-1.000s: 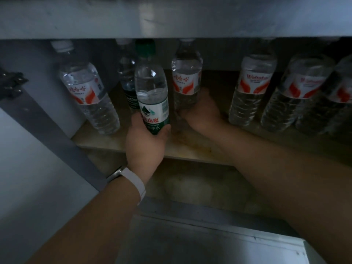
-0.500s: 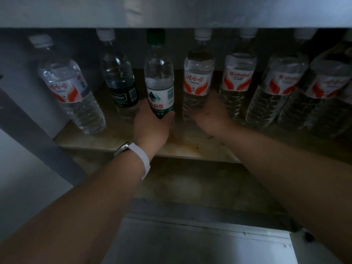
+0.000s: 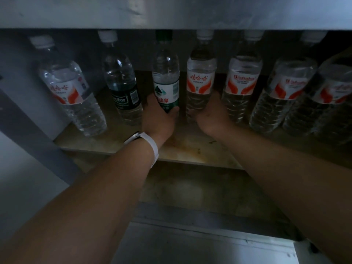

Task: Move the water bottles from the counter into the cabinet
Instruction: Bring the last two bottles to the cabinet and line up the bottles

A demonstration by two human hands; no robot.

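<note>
- Water bottle with a green label [image 3: 166, 80] stands mid-frame on the stained shelf [image 3: 190, 151], our left hand [image 3: 159, 121] curled round its base.
- Our right hand [image 3: 212, 117] grips the red-label bottle [image 3: 200, 80] beside it.
- Both upright, caps toward the frame's top, holding clear water.
- More bottles [image 3: 242, 86] line the dim cabinet [image 3: 19, 63] either side.

Bare forearms; white wristband [image 3: 152, 147], possibly watch, left wrist.
</note>
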